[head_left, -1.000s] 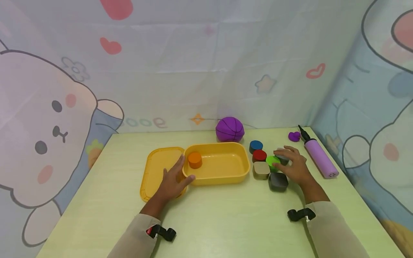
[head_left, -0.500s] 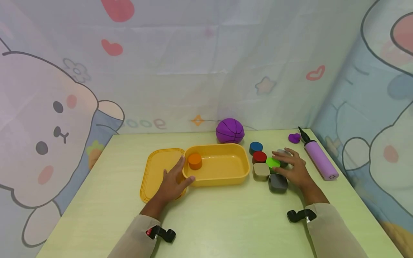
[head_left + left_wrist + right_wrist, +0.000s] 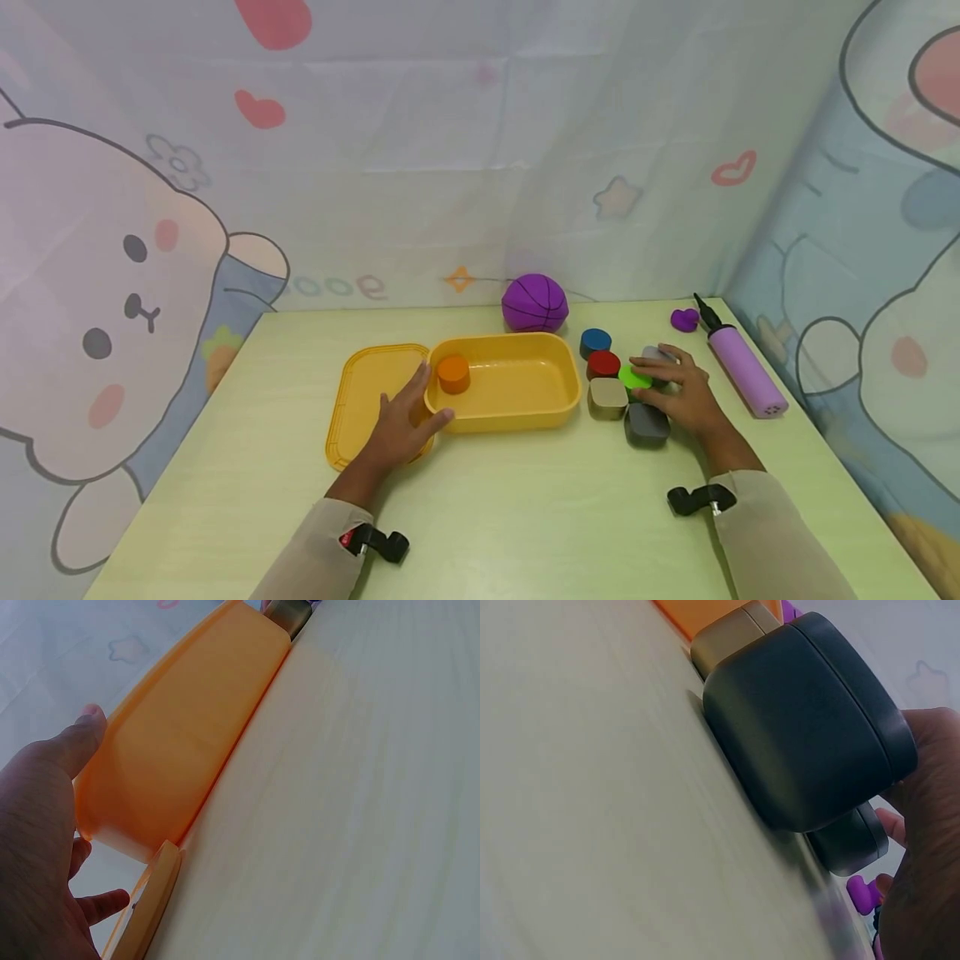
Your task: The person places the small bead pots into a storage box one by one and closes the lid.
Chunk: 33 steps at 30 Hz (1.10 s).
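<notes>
Barely any movement since 1 second back: just a small nearward slide of the right hand [image 3: 682, 393] at the green block [image 3: 633, 377]. Same spot for the left hand [image 3: 399, 425], same layout for the other stuff on the table [image 3: 517, 508].

Step in hand, as a guess: picking up the green block, with 1 orange block [image 3: 453, 375] already inside the yellow tub [image 3: 517, 422], at the left end. Right grip: seems to be grasping the green block, but can't tell how firmly. Totally hidden in the right wrist view. Left grip: released, fingers straight and spread, resting against the tub's left end, partly above the yellow lid [image 3: 356, 408].

Next move probably calls for a straight lift, then a carry left over the tub wall. Pretty crowded though: red block [image 3: 603, 364] and tan block [image 3: 607, 397] to the left, dark gray block [image 3: 647, 426] nearer, light gray block [image 3: 656, 354] partly under the fingers. So up before sideways, or risk bumping neighbors.

Position relative to the grip: right between thumb (near side) and fingertips (far side), down on the table, outside the tub to the right.
</notes>
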Each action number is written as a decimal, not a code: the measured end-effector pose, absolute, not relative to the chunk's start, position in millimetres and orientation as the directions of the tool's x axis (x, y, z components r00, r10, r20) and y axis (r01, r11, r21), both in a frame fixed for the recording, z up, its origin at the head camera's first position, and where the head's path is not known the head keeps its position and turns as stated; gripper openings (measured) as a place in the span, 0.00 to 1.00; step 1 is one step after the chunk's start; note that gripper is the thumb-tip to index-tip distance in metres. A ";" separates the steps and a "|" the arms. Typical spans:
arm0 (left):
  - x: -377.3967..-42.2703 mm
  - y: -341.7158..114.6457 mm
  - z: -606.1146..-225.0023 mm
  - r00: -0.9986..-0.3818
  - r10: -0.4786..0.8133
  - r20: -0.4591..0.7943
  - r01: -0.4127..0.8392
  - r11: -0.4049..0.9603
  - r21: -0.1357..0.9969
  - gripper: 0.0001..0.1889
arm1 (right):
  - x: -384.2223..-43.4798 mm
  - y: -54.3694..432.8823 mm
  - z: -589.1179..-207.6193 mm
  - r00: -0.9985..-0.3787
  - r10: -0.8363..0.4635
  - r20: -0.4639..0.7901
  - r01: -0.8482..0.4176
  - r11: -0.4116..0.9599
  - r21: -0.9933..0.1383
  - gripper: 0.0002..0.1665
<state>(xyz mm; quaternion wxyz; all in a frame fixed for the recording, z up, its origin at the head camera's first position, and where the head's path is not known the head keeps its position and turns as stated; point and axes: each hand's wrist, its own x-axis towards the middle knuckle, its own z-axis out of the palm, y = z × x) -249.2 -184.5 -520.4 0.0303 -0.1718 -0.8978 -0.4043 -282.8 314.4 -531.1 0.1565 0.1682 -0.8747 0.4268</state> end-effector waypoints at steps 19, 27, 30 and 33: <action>-248.7 -184.6 -520.0 -0.942 0.283 0.179 0.323 0.621 0.715 0.48 | -283.4 310.5 -528.0 -0.881 -0.179 0.437 -0.457 0.561 -0.690 0.18; -249.5 -184.4 -520.4 -0.943 0.283 0.175 0.320 0.627 0.710 0.48 | -286.3 310.7 -530.3 -0.855 -0.192 0.481 -0.503 0.532 -0.681 0.15; -249.3 -184.2 -520.1 -0.943 0.283 0.176 0.321 0.629 0.708 0.48 | -286.7 310.6 -530.8 -0.845 -0.191 0.500 -0.516 0.539 -0.666 0.13; -248.9 -183.8 -519.3 -0.943 0.283 0.174 0.320 0.630 0.708 0.48 | -286.3 310.0 -530.2 -0.843 -0.177 0.508 -0.513 0.549 -0.660 0.13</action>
